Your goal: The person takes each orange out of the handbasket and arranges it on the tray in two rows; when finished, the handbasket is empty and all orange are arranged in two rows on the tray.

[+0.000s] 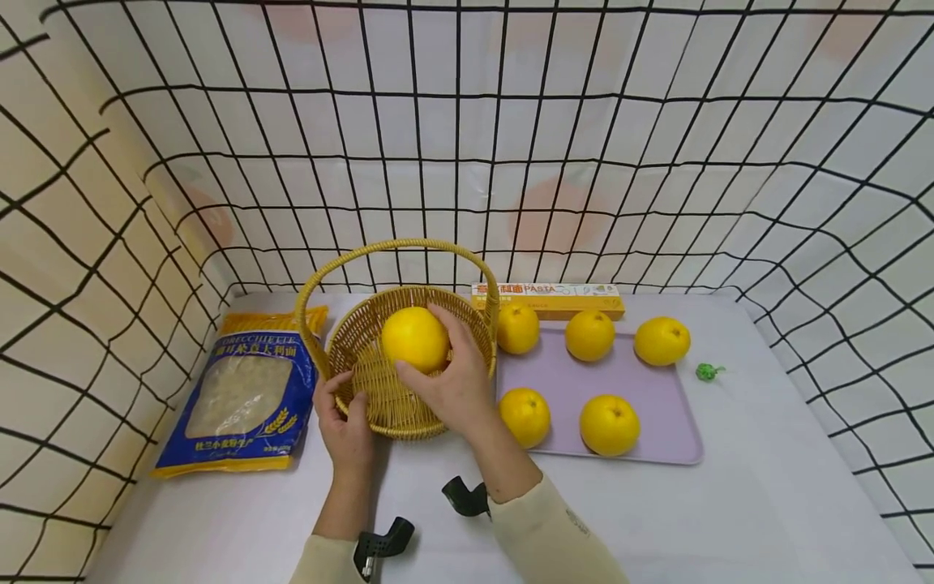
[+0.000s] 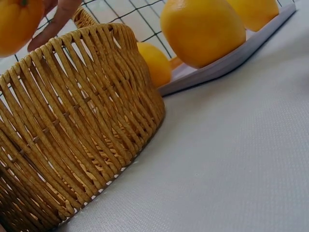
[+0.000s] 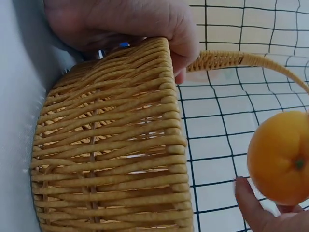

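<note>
In the head view my right hand [image 1: 461, 383] holds an orange [image 1: 416, 339] over the wicker basket [image 1: 390, 405], with thumb and fingers on its sides. The right wrist view shows this orange [image 3: 280, 157] above the rim, its green stem end visible. My left hand [image 1: 349, 430] grips the near left rim of the basket, close to the foot of its arched handle [image 1: 397, 243]. Inside the basket only bare woven bottom shows, partly hidden by the orange and right hand. Several more oranges [image 1: 610, 425] sit on a light purple tray [image 1: 569, 381] to the right.
A blue and yellow bag of orecchiette pasta [image 1: 237, 389] lies left of the basket. Behind the tray is a pasta box [image 1: 584, 302]. A small green object [image 1: 708, 371] lies right of the tray. Black wire mesh [image 1: 438, 146] surrounds the white table at the back and sides.
</note>
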`<action>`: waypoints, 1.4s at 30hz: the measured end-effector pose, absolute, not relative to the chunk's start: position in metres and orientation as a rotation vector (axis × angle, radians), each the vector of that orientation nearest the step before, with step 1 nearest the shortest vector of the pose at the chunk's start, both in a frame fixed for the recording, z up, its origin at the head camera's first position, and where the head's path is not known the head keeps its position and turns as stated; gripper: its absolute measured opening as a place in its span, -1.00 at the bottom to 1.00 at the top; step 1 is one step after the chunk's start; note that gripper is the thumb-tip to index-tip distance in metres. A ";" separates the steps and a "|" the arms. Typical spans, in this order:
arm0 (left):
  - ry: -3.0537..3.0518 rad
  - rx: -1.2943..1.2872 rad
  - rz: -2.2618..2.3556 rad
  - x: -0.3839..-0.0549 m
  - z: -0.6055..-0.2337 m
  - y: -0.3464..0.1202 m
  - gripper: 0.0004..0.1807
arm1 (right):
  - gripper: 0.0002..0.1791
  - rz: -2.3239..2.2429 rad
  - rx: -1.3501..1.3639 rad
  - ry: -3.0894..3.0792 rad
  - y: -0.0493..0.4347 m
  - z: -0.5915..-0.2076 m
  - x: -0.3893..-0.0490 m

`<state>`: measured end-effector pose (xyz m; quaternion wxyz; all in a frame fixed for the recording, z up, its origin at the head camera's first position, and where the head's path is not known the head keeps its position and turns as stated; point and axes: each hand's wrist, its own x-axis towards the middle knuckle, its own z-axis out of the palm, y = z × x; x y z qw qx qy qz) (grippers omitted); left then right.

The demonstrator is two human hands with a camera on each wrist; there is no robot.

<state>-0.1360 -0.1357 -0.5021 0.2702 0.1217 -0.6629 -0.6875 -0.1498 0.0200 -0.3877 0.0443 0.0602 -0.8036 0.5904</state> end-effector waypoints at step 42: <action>-1.753 0.326 -1.889 -0.137 -0.503 -0.135 -0.63 | -0.09 1.765 0.326 -2.354 0.077 -0.387 -0.126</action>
